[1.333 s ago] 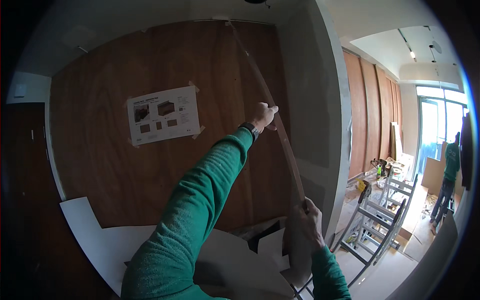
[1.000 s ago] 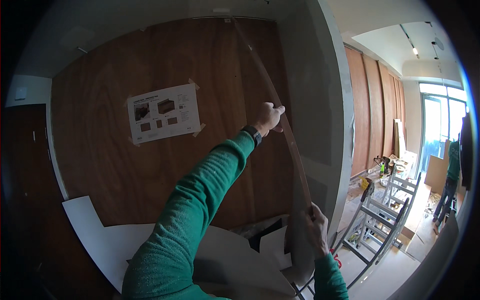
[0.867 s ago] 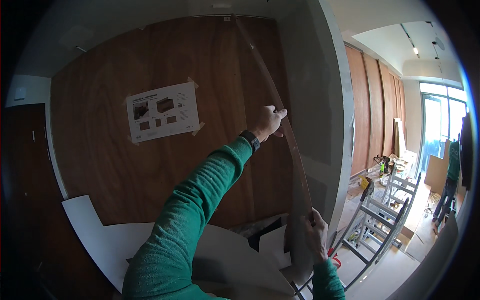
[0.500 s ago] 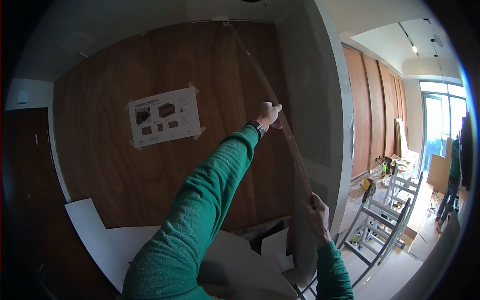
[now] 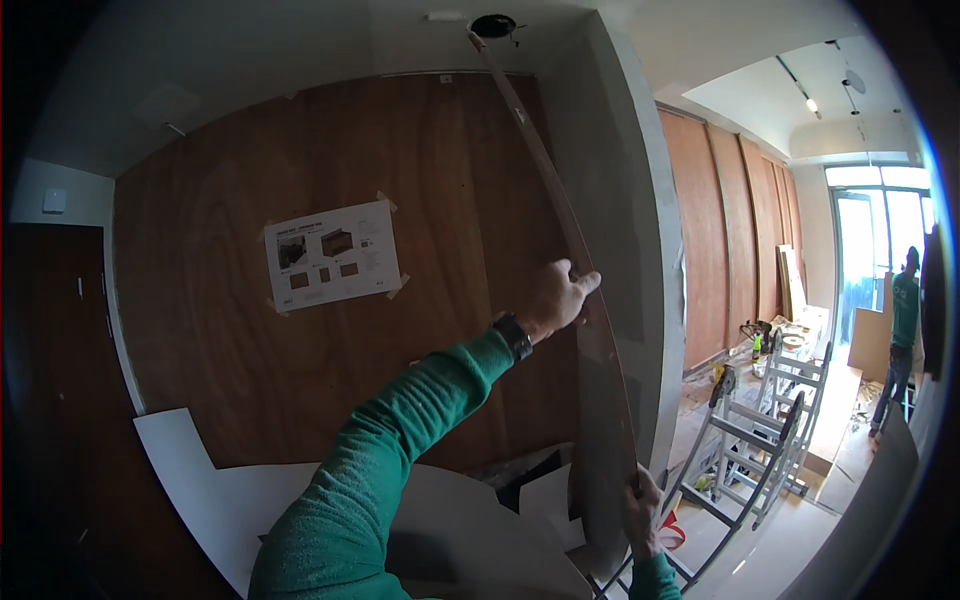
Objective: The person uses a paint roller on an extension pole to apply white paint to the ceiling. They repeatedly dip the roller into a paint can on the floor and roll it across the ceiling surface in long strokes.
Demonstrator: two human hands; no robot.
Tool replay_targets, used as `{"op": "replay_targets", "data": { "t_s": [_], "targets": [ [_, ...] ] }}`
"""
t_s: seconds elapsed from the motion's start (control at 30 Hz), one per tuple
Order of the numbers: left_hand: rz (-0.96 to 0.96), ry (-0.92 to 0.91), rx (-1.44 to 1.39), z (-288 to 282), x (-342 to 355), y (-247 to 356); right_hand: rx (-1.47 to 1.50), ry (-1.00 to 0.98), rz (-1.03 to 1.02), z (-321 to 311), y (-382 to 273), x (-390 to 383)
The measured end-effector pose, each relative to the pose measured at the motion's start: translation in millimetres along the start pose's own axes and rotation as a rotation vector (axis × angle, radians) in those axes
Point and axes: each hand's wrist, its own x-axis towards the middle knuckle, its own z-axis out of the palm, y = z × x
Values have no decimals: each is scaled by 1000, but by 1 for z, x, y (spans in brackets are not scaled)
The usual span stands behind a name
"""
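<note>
A long, thin brown wooden strip slants from the ceiling down to the lower right in front of me. My left hand pinches it around its middle, thumb against the edge. Lower down, my right hand is closed around the strip's near end, its fingers partly hidden. The far tip appears beside a round dark hole in the ceiling; whether it touches there I cannot tell. Behind the strip stand a brown plywood wall panel and a grey side wall.
A printed sheet is taped to the plywood. White sheet material lies below. To the right stands a folding ladder, near a cluttered bench. A person in green stands farther back. A dark door is at left.
Both hands have come lower, bringing the strip with them. Its far tip has shifted right, near the ceiling hole. My view has tilted up, showing more ceiling.
</note>
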Motion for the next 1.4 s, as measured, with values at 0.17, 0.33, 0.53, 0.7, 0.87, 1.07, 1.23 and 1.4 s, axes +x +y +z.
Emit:
{"op": "replay_targets", "data": {
  "t_s": [0.17, 0.33, 0.53, 0.7, 0.87, 1.07, 1.23, 1.4],
  "targets": [
    [27, -39, -3, 25, -41, 21, 27, 51, -28, -25, 16, -41],
    [79, -113, -21, 41, -77, 45, 70, 78, -83, -46, 39, -74],
    [145, -100, 50, 54, -120, 83, 6, 0, -47, -76, 37, -120],
    [247, -129, 27, 70, -143, 107, -20, 68, 1, -87, 81, -139],
    [258, -217, 121, 71, -158, 131, 0, 79, -1, -97, 38, -155],
    [389, -210, 125, 81, -166, 142, 48, 127, -11, -100, 49, -160],
    [380, -276, 45, 88, -167, 141, -26, 170, -34, -104, 56, -163],
    [333, -308, -11, 96, -158, 142, -104, 219, -74, -109, 64, -151]
  ]
}}
